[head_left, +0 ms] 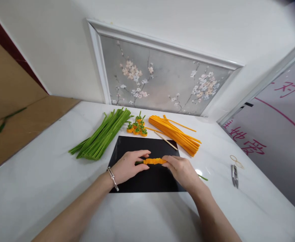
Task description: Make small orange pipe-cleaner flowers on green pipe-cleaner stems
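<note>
An orange fuzzy coil [154,161] lies level between my two hands, above a black mat [147,183]. My right hand [180,168] pinches its right end with thumb and fingers. At the coil's left end, a dark green piece [138,162] runs into my left hand [131,165], whose thumb and fingers are spread apart around it. Whether the palm grips that piece is hidden. Behind the mat sits a cluster of small orange pieces with green tops [137,127].
Green fuzzy stems [103,134] lie at the left and orange ones [176,134] at the right. A wooden stick [166,140] crosses the mat's back edge. Small snips [234,175] and thin rings [233,158] rest far right. A green scrap [203,177] lies beside my right wrist.
</note>
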The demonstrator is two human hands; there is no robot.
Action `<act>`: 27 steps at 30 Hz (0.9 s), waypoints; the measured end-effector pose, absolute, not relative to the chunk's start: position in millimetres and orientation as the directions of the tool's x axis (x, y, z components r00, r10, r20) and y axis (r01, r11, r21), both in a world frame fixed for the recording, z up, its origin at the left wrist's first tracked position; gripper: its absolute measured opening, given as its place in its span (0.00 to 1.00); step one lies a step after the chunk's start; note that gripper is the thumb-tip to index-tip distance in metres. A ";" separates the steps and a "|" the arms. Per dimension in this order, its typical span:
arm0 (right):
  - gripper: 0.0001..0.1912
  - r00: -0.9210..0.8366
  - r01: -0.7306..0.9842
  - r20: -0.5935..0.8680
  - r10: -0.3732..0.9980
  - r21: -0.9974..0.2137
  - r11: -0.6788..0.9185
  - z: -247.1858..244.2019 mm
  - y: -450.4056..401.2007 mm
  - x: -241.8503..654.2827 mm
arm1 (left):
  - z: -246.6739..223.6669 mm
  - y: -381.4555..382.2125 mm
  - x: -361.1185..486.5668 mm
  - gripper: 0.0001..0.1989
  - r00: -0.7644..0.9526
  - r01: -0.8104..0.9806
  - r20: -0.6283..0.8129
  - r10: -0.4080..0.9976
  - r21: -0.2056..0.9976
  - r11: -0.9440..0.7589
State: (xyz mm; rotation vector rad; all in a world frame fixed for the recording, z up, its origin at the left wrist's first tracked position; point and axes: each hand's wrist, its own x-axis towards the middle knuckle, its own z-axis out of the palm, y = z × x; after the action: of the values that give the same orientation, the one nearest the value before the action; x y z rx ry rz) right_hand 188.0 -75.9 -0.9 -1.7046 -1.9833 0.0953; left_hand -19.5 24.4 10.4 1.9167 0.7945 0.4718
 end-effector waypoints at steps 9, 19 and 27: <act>0.10 -0.129 0.937 0.479 0.868 -0.228 0.266 -0.7 -72.9 185.9 | 16.9 22.2 -26.3 0.22 0.802 0.254 -0.432 0.413 0.872 0.418; 0.09 -0.236 0.873 0.402 0.885 -0.313 0.375 4.5 -74.4 182.8 | 10.4 20.4 -23.6 0.27 0.818 0.172 -0.394 0.419 0.863 0.475; 0.07 -0.179 0.912 0.306 0.935 -0.305 0.275 7.2 -74.8 177.1 | 10.2 12.6 -13.1 0.18 0.805 0.122 -0.316 0.503 0.916 0.381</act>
State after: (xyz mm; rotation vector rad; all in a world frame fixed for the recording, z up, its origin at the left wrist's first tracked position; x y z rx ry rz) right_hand 177.1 -74.8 7.2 -1.6632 -2.1223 0.0728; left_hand -13.1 12.6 10.2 1.1726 0.6216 0.2641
